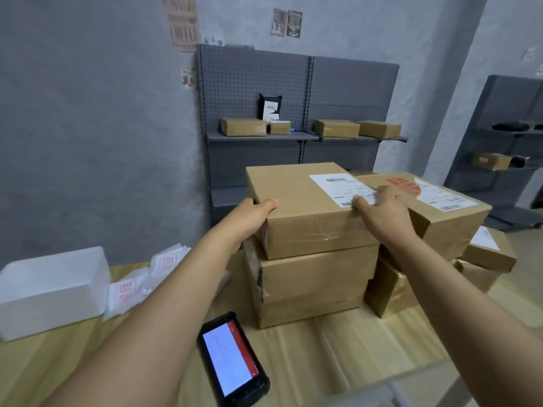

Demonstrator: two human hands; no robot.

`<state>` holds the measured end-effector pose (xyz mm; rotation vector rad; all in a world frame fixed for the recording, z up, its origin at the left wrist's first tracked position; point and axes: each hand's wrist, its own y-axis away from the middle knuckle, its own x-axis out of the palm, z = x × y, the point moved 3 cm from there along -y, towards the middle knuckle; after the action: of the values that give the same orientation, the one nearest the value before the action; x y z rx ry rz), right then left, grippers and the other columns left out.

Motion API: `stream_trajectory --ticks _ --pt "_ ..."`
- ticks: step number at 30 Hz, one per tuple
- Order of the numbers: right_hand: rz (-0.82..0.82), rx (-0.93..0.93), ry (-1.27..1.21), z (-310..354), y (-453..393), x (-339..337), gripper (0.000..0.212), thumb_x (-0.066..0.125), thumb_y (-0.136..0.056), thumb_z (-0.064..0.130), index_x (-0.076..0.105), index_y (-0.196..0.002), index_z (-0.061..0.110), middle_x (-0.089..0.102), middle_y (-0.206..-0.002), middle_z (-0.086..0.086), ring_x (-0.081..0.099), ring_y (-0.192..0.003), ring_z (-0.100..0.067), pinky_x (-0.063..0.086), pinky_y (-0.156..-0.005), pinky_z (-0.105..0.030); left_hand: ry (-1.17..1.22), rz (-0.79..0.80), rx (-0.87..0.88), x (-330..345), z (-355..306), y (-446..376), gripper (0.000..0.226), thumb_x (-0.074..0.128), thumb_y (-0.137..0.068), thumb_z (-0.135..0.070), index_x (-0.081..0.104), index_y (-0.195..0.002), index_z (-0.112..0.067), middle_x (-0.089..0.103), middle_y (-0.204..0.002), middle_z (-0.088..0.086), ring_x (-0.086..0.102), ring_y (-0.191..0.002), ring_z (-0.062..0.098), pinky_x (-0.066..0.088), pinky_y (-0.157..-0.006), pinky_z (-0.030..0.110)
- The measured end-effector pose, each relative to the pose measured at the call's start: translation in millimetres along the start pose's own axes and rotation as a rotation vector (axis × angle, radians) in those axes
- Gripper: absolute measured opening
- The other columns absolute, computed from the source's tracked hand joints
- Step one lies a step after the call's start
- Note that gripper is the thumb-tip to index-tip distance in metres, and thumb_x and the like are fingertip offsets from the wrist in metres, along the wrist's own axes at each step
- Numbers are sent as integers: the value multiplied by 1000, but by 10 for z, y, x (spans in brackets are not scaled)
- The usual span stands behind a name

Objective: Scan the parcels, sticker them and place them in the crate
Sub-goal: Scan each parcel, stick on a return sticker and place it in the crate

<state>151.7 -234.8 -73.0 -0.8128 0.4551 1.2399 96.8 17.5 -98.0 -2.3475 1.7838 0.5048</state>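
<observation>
A brown cardboard parcel (302,207) with a white shipping label (338,186) lies on top of a stack of two parcels in the middle of the table. My left hand (254,214) grips its near left corner. My right hand (382,212) holds its right edge, fingers resting on the label. The lower parcel (311,286) is taped and scuffed. A black handheld scanner (232,358) with a lit screen lies on the table near my left forearm. Loose white stickers with red print (141,277) are spread at the left. No crate is in view.
A white foam box (50,289) stands at the table's left. More parcels (440,212) are piled at the right, one bearing a red sticker. Behind the wooden table (338,348), grey pegboard shelving (293,136) carries several small boxes. Another shelf unit (505,142) stands far right.
</observation>
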Motion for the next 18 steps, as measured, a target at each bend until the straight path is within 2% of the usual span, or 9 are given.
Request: stream_trajectory --ticks 5,9,12,14,18 --pt "-24 -31 -242 103 92 70 68 63 -84 44 38 -139 12 46 -138 -15 46 -123 -35 41 -101 -52 102 -87 7 -142 130 100 66 52 -68 -62 51 -121 -22 64 -106 1 62 -96 23 53 -89 46" --pt "-36 -75 -339 347 286 199 72 69 -81 44 39 -139 14 46 -138 -12 47 -123 -31 42 -102 -50 174 -153 56 -486 252 225 59 52 -76 -54 47 -127 -27 60 -113 -3 60 -98 19 55 -84 44" --pt "-41 -102 -382 587 491 306 80 72 -78 45 38 -144 14 40 -142 -8 44 -127 -28 42 -104 -48 194 -216 90 -825 326 367 48 52 -84 -48 48 -127 -28 61 -108 -2 61 -93 17 53 -69 36" --pt "-20 -103 -401 729 642 387 84 73 -77 47 38 -144 12 39 -141 -8 45 -125 -26 43 -104 -46 206 -242 108 -1052 394 506 40 52 -84 -45 52 -119 -28 62 -100 -4 61 -86 14 48 -60 29" --pt "130 -93 -499 946 991 596 73 75 -73 48 53 -133 12 50 -132 -6 56 -114 -23 50 -97 -44 228 -289 84 -1485 655 859 28 52 -76 -47 54 -100 -32 61 -88 -7 59 -79 11 45 -60 29"
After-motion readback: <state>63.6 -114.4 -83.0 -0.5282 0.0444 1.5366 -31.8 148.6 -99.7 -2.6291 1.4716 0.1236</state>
